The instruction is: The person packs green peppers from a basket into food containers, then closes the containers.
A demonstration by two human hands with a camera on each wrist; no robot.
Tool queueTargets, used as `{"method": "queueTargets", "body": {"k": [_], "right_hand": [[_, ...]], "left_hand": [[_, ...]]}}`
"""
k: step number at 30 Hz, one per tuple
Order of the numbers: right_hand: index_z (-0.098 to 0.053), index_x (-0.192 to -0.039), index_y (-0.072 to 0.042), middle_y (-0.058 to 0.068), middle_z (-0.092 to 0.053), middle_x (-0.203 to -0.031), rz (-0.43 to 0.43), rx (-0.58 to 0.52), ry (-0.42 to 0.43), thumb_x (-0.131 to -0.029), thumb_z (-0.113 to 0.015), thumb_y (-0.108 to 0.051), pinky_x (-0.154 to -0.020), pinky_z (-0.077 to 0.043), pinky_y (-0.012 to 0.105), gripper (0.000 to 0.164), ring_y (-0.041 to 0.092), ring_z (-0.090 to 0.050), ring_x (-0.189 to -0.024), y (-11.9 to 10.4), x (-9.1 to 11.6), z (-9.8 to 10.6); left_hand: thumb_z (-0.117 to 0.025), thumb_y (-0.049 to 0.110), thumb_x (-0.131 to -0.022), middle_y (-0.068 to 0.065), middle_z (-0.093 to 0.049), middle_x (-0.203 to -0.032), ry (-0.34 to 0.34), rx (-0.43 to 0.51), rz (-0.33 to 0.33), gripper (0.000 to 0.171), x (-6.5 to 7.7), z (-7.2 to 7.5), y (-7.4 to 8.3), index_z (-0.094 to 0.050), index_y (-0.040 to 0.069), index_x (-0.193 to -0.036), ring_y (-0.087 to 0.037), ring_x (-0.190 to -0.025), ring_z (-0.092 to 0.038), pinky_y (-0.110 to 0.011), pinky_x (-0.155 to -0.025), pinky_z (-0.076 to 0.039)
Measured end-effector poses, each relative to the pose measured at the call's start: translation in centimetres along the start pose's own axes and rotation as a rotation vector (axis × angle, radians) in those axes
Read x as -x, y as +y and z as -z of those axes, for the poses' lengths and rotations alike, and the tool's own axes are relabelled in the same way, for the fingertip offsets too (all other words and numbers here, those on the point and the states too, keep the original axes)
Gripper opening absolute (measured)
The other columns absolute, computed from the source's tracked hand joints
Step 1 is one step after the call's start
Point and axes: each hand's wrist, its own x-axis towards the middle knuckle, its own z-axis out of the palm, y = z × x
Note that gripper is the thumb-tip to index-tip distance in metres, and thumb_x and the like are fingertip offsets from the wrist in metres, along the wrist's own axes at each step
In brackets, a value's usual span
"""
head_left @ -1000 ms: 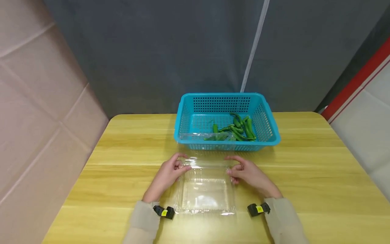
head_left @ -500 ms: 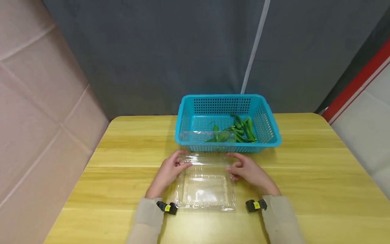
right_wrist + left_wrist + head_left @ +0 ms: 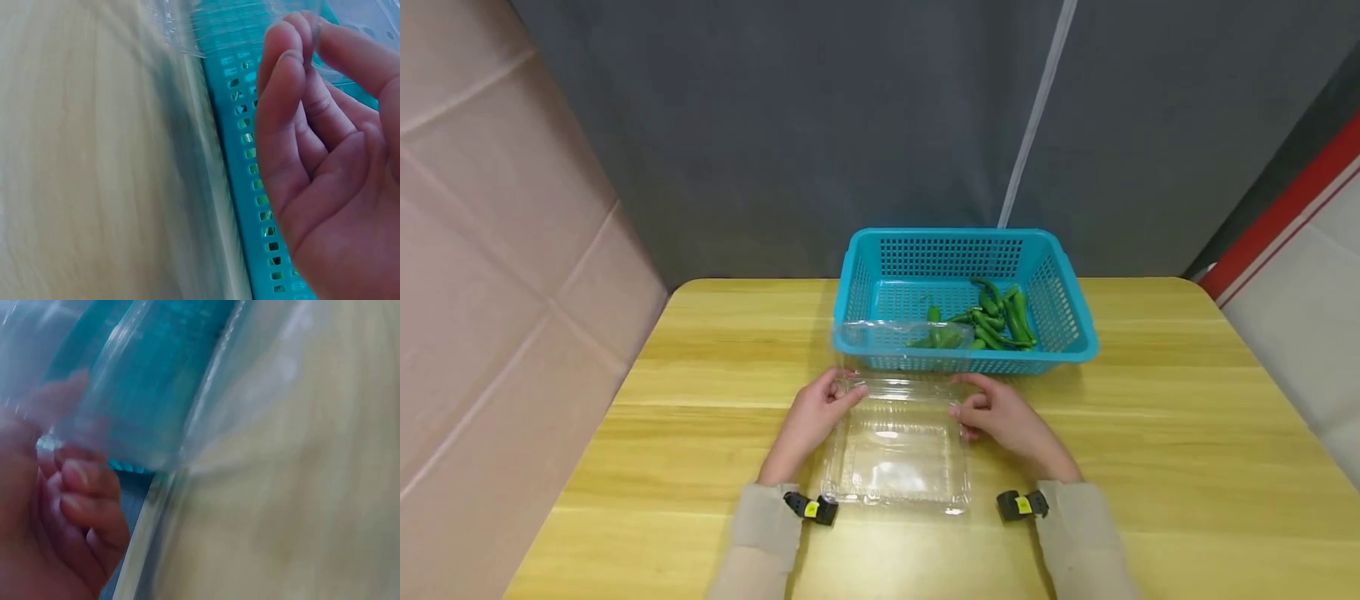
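Note:
A clear plastic clamshell container (image 3: 895, 467) lies in front of the basket with its lid (image 3: 901, 340) raised at the far side, overlapping the basket's near wall in the head view. At the hinge's left end, my left hand (image 3: 814, 414) pinches the container's edge, thumb near the fold. My right hand (image 3: 1006, 414) grips the opposite end of the hinge between thumb and fingers. In the left wrist view, the left hand (image 3: 75, 506) has its lower fingers curled beneath the clear plastic. The right wrist view shows the right hand (image 3: 331, 144) with fingertips together at the plastic edge.
A blue plastic basket (image 3: 842, 292) stands at the back of the wooden table (image 3: 715, 358). Several green chili peppers (image 3: 988, 321) lie in it, mostly on the right. A dark curtain (image 3: 760, 150) hangs behind the table, and a pale padded wall (image 3: 497, 250) flanks its left.
Both hands and the container have shifted slightly away from the body and a little left. The grip at the hinge's two ends stays the same, and the lid remains raised.

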Motion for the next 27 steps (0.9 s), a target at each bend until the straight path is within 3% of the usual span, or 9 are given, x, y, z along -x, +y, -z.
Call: {"method": "queueTargets", "body": {"k": [4, 9, 14, 20, 27], "right_hand": [[-0.039, -0.129, -0.008, 0.011, -0.06, -0.072, -0.002, 0.018, 0.008, -0.085, -0.062, -0.021, -0.06, -0.05, 0.034, 0.051, 0.024, -0.055, -0.062, -0.2, -0.1, -0.2], [-0.04, -0.129, -0.01, 0.011, -0.061, -0.073, 0.0, 0.031, 0.025, -0.085, -0.062, -0.022, -0.061, -0.051, 0.037, 0.051, 0.027, -0.056, -0.063, -0.4, -0.3, -0.5], [-0.041, -0.13, -0.01, 0.011, -0.061, -0.073, -0.007, 0.03, 0.062, -0.084, -0.063, -0.022, -0.061, -0.052, 0.036, 0.051, 0.028, -0.057, -0.063, -0.5, -0.5, -1.0], [-0.045, -0.127, -0.012, 0.011, -0.061, -0.073, -0.023, 0.047, 0.094, -0.083, -0.064, -0.023, -0.06, -0.052, 0.035, 0.049, 0.025, -0.058, -0.062, -0.3, -0.7, -1.5], [-0.049, -0.123, -0.014, 0.012, -0.061, -0.075, -0.033, 0.047, 0.116, -0.082, -0.064, -0.024, -0.059, -0.051, 0.035, 0.045, 0.025, -0.057, -0.062, -0.2, -0.9, -1.5]], "left_hand": [[-0.052, 0.052, -0.084, -0.002, -0.05, -0.064, 0.032, -0.038, 0.013, 0.038, 0.0, 0.1, 0.3, -0.059, 0.02, -0.103, -0.014, -0.05, -0.041, -0.027, -0.041, -0.039], [-0.05, 0.053, -0.084, -0.004, -0.054, -0.067, 0.04, -0.017, 0.028, 0.036, 0.0, 0.3, 0.1, -0.061, 0.019, -0.094, -0.017, -0.054, -0.046, -0.03, -0.046, -0.043], [-0.05, 0.054, -0.083, -0.005, -0.053, -0.068, 0.064, 0.063, 0.061, 0.039, -0.3, 0.3, -0.5, -0.063, 0.017, -0.087, -0.018, -0.055, -0.045, -0.032, -0.047, -0.042], [-0.056, 0.057, -0.078, -0.006, -0.049, -0.06, 0.126, 0.239, 0.133, 0.044, -0.4, 0.0, -1.3, -0.067, 0.016, -0.089, -0.012, -0.041, -0.035, -0.025, -0.034, -0.031], [-0.06, 0.053, -0.077, 0.001, -0.036, -0.045, 0.188, 0.343, 0.122, 0.042, -0.5, -0.3, -1.8, -0.07, 0.015, -0.089, -0.01, -0.035, -0.029, -0.024, -0.029, -0.024]]}}
